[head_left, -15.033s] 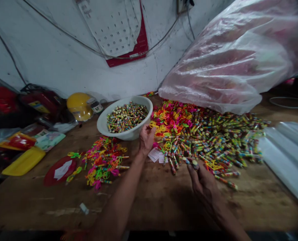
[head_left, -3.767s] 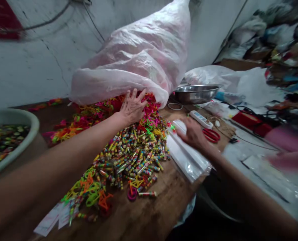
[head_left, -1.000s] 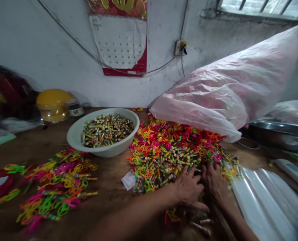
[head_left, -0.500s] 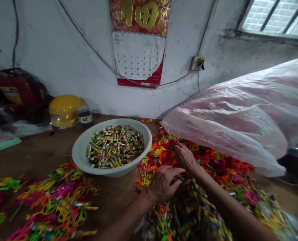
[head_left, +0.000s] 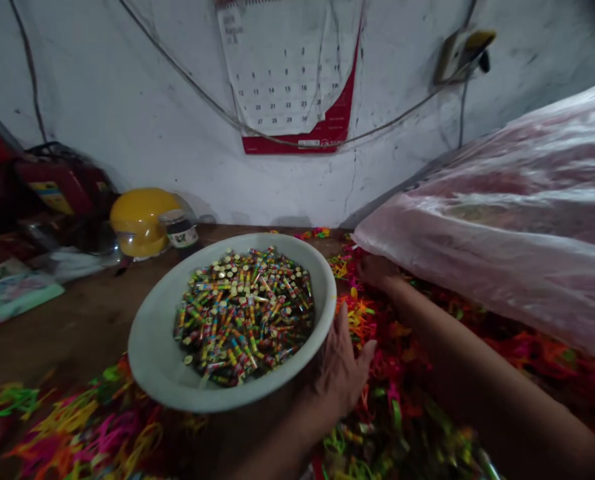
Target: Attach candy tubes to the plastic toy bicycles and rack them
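Note:
My left hand (head_left: 341,370) is beside the right rim of a white bowl (head_left: 150,360), fingers spread and thumb apart, with nothing seen in it. The bowl holds many small tubes with colourful wrapping (head_left: 247,307). Farther back, my right hand (head_left: 377,272) reaches into a pile of bright plastic pieces (head_left: 402,347), close to the edge of a big translucent bag (head_left: 497,233). Its fingers are dim and blurred, so their pose cannot be made out. More tubes mixed with plastic pieces lie below my hands, blurred.
Colourful plastic pieces (head_left: 92,433) lie at the lower left of the brown table (head_left: 85,320). A yellow helmet-like object (head_left: 142,217) and a jar (head_left: 180,230) stand behind the bowl. A calendar (head_left: 287,87) and a socket (head_left: 452,57) are on the wall.
The view has moved closer to the bowl. My left hand has shifted from the pile to the bowl's right side, its fingers more spread. My right hand has moved farther back, towards the bag's edge.

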Action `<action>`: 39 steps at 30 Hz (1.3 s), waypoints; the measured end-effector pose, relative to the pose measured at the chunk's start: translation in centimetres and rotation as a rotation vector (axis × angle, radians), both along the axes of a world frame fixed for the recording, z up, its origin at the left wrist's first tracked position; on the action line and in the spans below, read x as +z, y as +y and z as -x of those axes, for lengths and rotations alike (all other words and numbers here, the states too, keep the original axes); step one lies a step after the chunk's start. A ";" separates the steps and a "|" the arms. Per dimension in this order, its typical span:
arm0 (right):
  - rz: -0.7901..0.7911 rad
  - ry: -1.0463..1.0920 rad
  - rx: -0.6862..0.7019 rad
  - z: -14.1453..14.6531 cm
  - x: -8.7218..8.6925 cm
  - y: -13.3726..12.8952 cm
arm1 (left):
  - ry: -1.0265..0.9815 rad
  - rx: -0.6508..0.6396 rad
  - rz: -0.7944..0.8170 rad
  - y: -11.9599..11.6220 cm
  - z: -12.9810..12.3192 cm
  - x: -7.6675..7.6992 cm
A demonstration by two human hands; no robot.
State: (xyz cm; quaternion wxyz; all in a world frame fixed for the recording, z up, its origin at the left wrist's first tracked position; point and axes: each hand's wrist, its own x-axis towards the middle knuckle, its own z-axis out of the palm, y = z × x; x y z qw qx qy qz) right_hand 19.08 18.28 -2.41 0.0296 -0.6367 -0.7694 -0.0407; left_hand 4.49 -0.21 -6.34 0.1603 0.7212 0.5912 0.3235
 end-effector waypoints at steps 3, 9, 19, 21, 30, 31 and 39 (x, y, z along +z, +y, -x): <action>0.039 -0.053 0.007 0.6 -0.8 -0.7 | -0.057 0.032 0.112 0.7 -0.7 -0.4; 0.035 -0.127 0.061 0.8 -1.2 -4.8 | -0.081 -0.027 0.074 0.0 0.5 -1.1; 0.116 -0.181 0.262 1.2 2.2 -11.8 | 0.086 -0.242 -0.015 -4.1 3.2 0.4; 0.148 -0.197 0.250 1.8 2.7 -13.3 | 0.093 -0.258 -0.020 -5.0 3.4 0.8; 0.156 -0.163 0.185 2.7 5.5 -17.1 | 0.001 -0.213 0.015 -7.3 4.8 1.8; 0.131 -0.138 0.170 2.7 6.1 -17.2 | -0.005 -0.212 0.011 -7.6 5.1 2.1; -0.065 0.331 -0.012 6.4 8.3 -18.1 | -0.156 -0.185 -0.137 -14.2 8.4 6.5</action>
